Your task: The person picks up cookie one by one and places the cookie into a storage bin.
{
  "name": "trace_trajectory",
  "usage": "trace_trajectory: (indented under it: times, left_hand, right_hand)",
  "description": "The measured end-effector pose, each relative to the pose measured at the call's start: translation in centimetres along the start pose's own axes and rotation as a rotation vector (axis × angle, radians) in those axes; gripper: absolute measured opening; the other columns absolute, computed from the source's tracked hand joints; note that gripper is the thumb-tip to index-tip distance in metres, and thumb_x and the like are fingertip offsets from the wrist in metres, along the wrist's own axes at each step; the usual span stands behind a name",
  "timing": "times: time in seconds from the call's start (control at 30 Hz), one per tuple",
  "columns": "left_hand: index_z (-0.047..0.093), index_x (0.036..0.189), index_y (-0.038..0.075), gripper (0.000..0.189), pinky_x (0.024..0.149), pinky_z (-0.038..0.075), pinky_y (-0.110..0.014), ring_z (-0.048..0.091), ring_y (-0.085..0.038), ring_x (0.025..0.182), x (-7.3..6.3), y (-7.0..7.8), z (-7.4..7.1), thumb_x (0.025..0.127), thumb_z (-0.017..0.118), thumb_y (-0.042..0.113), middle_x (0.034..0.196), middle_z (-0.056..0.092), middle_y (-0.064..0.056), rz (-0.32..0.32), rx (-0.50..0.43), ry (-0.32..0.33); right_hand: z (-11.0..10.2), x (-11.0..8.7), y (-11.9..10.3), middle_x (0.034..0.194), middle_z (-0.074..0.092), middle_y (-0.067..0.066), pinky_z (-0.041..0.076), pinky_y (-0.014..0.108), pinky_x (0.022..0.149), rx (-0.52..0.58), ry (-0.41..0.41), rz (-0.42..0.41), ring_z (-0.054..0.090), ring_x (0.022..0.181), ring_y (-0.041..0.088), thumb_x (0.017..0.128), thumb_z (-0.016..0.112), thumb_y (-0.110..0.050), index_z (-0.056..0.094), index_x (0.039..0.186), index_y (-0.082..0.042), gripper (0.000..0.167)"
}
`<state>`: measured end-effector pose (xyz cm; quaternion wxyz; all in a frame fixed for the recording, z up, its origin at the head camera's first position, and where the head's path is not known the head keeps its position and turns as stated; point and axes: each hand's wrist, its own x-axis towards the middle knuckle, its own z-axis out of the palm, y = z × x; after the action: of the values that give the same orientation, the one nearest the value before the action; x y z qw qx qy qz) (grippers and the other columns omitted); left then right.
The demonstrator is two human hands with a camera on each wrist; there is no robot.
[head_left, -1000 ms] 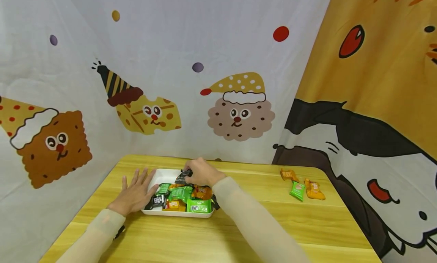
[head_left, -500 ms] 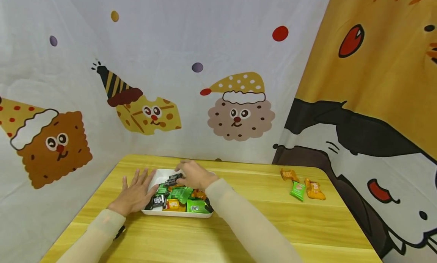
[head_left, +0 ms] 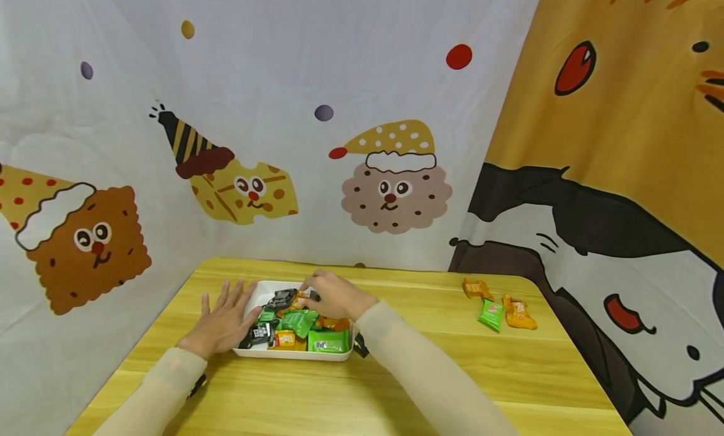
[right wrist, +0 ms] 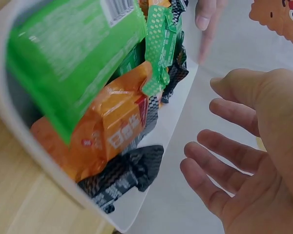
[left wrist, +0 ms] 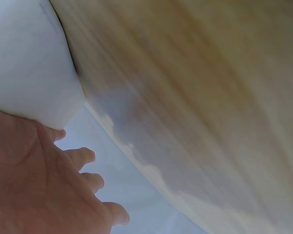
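A white tray [head_left: 294, 356] holds several green, orange and black wrapped snack packets. My left hand [head_left: 223, 320] lies at the tray's left side, fingers spread; in the left wrist view the hand [left wrist: 44, 180] is against the white tray wall [left wrist: 29, 58]. Over the tray's back right is my right hand [head_left: 334, 296], palm down. In the right wrist view, its loosely bent fingers [right wrist: 224, 151] have nothing between them. Close by them there are a black packet [right wrist: 127, 178] and an orange packet [right wrist: 115, 122]. Another black packet [head_left: 283, 298] rests at the tray's back, left of the right hand.
Two orange packets [head_left: 519, 313] and a green packet [head_left: 490, 315] lie at the right of the wooden table [head_left: 418, 335]. Behind the table hangs a cloth [head_left: 317, 59] printed with cartoon figures. A small dark item [head_left: 360, 345] shows beneath the right wrist.
My right hand shifted left with a black packet, let go of it at the tray's back, then drew slightly right. The left hand has kept its place.
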<state>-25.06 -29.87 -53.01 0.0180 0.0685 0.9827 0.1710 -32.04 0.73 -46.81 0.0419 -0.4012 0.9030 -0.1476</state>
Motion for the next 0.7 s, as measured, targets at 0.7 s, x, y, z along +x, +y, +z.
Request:
trace_trajectory:
  times: [0.7]
  left_hand:
    - [0.021,0.188,0.012,0.082,0.132,-0.007,-0.096,0.002,-0.065,0.178,-0.1,-0.1,0.1,0.124,0.042,0.059,0.193,0.009,-0.032,0.000,0.000,0.001]
  right_hand:
    - [-1.1,-6.3,3.8,0.158,0.073,0.010,0.057,0.053,0.130,-0.050,0.127,-0.018,0.067,0.151,0.031,0.115,0.077,-0.028,0.078,0.149,-0.012,0.038]
